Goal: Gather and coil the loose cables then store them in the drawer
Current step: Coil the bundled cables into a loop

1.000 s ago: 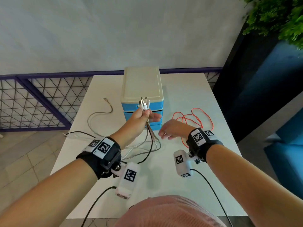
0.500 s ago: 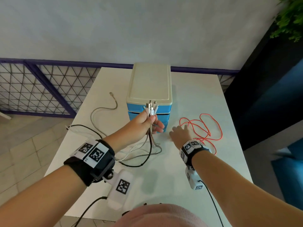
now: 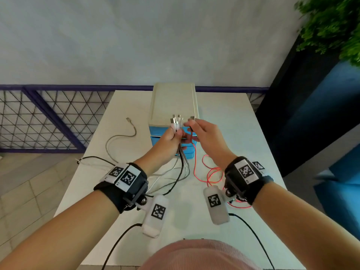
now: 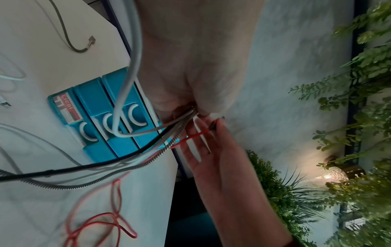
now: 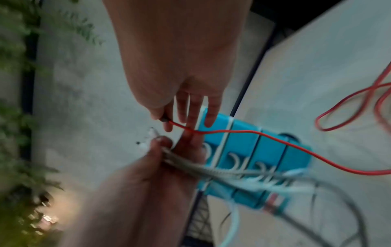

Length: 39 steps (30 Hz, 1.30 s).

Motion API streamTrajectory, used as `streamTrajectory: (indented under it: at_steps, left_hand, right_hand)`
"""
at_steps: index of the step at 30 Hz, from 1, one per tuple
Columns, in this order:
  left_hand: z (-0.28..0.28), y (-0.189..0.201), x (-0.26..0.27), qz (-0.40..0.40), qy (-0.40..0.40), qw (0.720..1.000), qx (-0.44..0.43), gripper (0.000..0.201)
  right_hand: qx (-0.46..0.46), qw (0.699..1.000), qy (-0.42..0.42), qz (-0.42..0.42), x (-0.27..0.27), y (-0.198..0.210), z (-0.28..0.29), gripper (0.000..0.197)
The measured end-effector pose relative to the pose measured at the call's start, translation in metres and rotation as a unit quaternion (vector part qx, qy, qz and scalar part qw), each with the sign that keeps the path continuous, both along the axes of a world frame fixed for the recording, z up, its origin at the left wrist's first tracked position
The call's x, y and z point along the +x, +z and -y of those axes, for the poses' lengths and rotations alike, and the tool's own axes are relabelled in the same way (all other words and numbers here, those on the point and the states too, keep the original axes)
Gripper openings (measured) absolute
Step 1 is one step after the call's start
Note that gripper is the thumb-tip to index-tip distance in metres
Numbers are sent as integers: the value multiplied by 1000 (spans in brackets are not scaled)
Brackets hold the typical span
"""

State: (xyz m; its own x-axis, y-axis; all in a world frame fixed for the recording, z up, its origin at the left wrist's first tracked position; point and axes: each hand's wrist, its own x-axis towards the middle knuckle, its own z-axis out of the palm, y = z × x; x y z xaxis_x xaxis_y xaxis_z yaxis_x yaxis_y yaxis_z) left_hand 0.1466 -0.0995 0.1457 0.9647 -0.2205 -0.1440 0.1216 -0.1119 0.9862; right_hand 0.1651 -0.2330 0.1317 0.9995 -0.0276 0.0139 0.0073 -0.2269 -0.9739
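Note:
My left hand (image 3: 176, 132) grips a bundle of cable ends (image 3: 176, 121), held upright in front of the blue drawer unit (image 3: 173, 102). White, black and braided cables (image 3: 183, 166) hang from that fist to the table. Beside the bundle, my right hand (image 3: 191, 124) pinches the plug of the red cable (image 3: 194, 162) between thumb and forefinger. The red cable trails down into loose loops (image 3: 212, 173) on the table. In the left wrist view the cables (image 4: 169, 132) leave my fist, close to the red cable (image 4: 196, 135). The right wrist view shows the red cable (image 5: 232, 132) running from my fingertips (image 5: 167, 127) across the drawer fronts (image 5: 253, 150).
All three drawers (image 4: 110, 115) are closed. A grey braided cable (image 3: 120, 136) curves over the left side of the white table (image 3: 233, 121), with a black cable (image 3: 93, 157) near its left edge. A railing, a wall and plants (image 3: 331, 26) surround the table.
My right hand left the table beside the red loops, picked up the red cable's plug and lifted it next to the bundle. My left hand kept its grip and rose slightly.

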Motion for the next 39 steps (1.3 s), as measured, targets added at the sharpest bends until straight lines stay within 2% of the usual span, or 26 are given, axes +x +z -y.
streamTrajectory:
  at_steps: [3, 8, 11, 15, 18, 21, 24, 27, 28, 31, 35, 39]
  left_hand:
    - [1, 8, -4, 46, -10, 999, -12, 24]
    - [-2, 7, -4, 68, -3, 996, -54, 19]
    - [-8, 7, -4, 34, -10, 996, -76, 24]
    - [-15, 19, -7, -21, -26, 991, -130, 27]
    - [-23, 33, -12, -95, -95, 967, -215, 30]
    - [-30, 33, -12, -107, -119, 959, -233, 43]
    - [-29, 30, -13, -105, -116, 972, -177, 71]
    - [-29, 32, -18, -52, -136, 988, -46, 68]
    - [-29, 31, -21, -41, -145, 988, -20, 62]
    - [-28, 30, -31, -20, -148, 988, -42, 43]
    - [-28, 33, -28, 16, -157, 987, 31, 36]
    - [-28, 34, -30, 25, -189, 974, 124, 35]
  right_hand:
    - [157, 987, 15, -44, -6, 23, -16, 27]
    - [91, 991, 45, -81, -9, 32, -28, 42]
    - [112, 981, 111, -108, -15, 35, -29, 42]
    - [146, 965, 180, -119, -24, 33, -31, 38]
    - [195, 953, 182, -141, -27, 35, -35, 24]
    - [168, 964, 169, -118, -30, 38, -39, 23]
    - [83, 985, 134, -68, -32, 38, -46, 29]
    - [48, 994, 90, -31, -31, 44, -49, 36]
    - [68, 994, 80, -19, -32, 48, -49, 37]
    - [143, 987, 76, -4, -33, 61, -47, 38]
    - [249, 967, 45, -15, -34, 55, -49, 31]
    - [317, 948, 4, -8, -31, 49, -45, 32]
